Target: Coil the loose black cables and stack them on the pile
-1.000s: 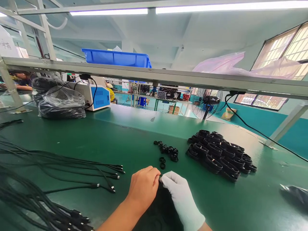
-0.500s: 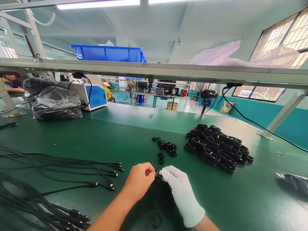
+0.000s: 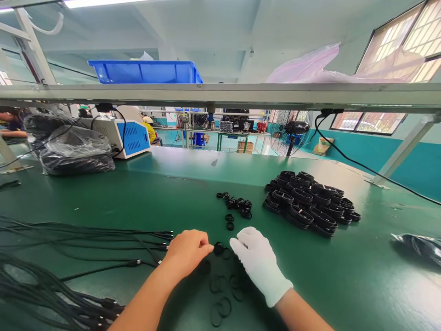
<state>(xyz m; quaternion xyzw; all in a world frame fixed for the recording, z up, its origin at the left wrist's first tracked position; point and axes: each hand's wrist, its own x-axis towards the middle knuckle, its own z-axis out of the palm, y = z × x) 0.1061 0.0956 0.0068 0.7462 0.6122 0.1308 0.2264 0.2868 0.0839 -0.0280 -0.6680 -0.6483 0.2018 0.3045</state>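
Note:
My bare left hand (image 3: 189, 252) is curled above the table, thumb and forefinger pressed together. Its fingertips are close beside a clump of small black rings (image 3: 218, 248); whether they grip anything is hidden. My right hand (image 3: 255, 258), in a white glove, is bent loosely, thumb a little apart from the fingers, with nothing visible in it. A single thin ring (image 3: 226, 253) lies between the hands. Several wider thin black rings (image 3: 225, 306) lie nearer to me. Beyond the hands is a pile of small black rings (image 3: 240, 204), with a few others (image 3: 229, 225) just in front.
Black cables (image 3: 99, 230) with metal plugs spread over the left side of the green table (image 3: 165, 197). Stacked coiled black bundles (image 3: 306, 202) stand at right. A blue-and-white machine (image 3: 132, 138) and plastic-wrapped bags (image 3: 77, 149) stand back left. A shelf (image 3: 234, 94) crosses overhead.
My hands have moved apart; before, both were pinching at a black ring between them. The clump and loose rings on the table now show between and below the hands. The view has shifted slightly.

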